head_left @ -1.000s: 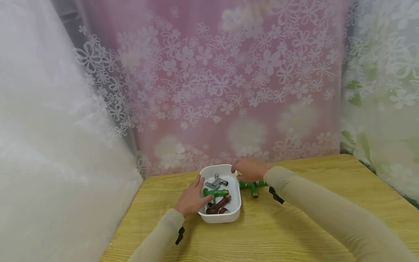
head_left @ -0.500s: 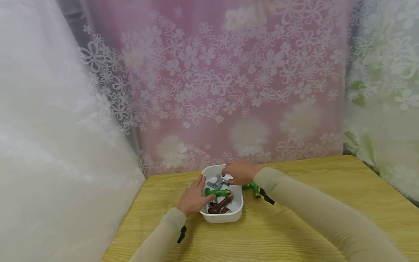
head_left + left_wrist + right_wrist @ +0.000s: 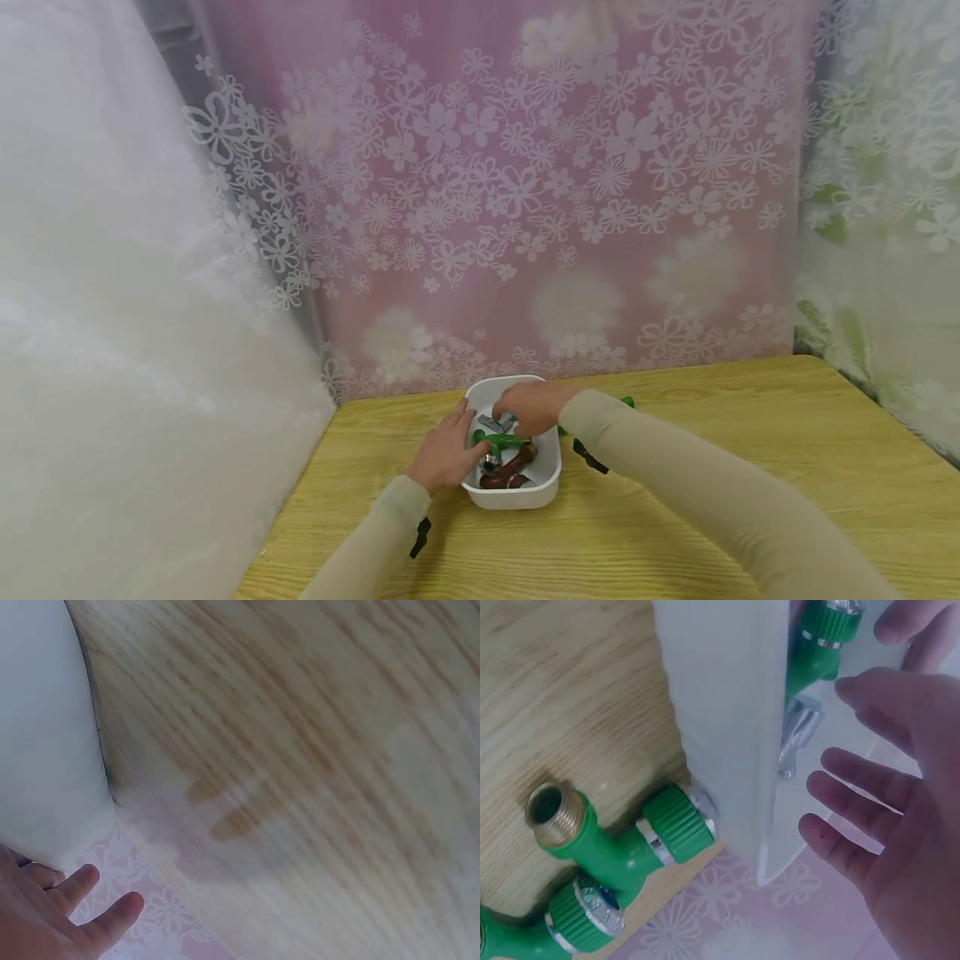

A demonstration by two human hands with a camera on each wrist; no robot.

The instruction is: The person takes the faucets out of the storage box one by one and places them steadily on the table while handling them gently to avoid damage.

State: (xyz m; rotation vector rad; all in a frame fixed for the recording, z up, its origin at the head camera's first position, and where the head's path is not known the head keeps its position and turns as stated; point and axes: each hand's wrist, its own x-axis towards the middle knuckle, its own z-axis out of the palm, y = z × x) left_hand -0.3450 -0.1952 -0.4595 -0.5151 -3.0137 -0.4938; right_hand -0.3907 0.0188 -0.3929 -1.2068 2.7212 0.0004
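A white plastic tub (image 3: 514, 500) stands on the wooden table with several water taps inside. Along its left rim rests my left hand (image 3: 442, 457), fingers straight and the thumb over the inside. My right hand (image 3: 534, 406) reaches over the tub's right side, fingertips down by a grey tap (image 3: 491, 423), which it partly hides. In the right wrist view its fingers are spread and hold nothing. A green tap (image 3: 498, 439) lies in the middle of the tub, with a brown tap (image 3: 512, 468) nearer the front.
Right of the tub, green taps (image 3: 619, 855) lie on the table (image 3: 645, 533), mostly hidden by my right arm in the head view. Flowered curtains (image 3: 525, 208) hang behind the table and at both sides.
My right hand has moved left from beside the green taps at the tub's right to over the grey tap inside it. My left hand stays at the left rim.
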